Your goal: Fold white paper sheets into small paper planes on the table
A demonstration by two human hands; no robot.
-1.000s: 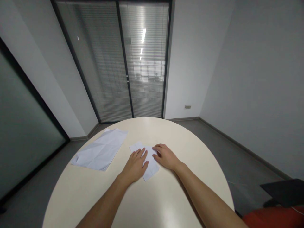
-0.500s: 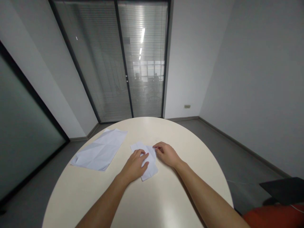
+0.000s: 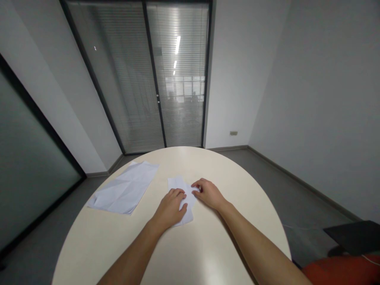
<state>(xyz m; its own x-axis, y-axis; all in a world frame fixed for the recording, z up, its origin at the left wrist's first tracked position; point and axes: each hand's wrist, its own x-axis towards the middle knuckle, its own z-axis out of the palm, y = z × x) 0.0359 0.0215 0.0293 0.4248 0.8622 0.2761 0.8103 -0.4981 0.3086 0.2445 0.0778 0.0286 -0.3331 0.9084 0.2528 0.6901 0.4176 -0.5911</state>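
A small folded sheet of white paper [image 3: 187,217] lies on the round table [image 3: 178,253], partly covered by my left hand. My left hand [image 3: 170,208] rests on the paper's left side, thumb apart from the loosely curved fingers, so it is open. At the paper's right edge, my right hand [image 3: 209,194] has thumb and fingertips closed around a projecting corner. The exact fold under my left hand is hidden.
Creased white sheets [image 3: 126,188] lie at the table's left. A dark flat panel [image 3: 353,233] and a red-orange surface [image 3: 338,271] are at lower right. Beyond the table stands a glass partition with blinds [image 3: 133,79].
The folded paper has turned slightly, its near end shifting left and its far end right. My left hand has moved a little with it; the right hand stays at the right edge.
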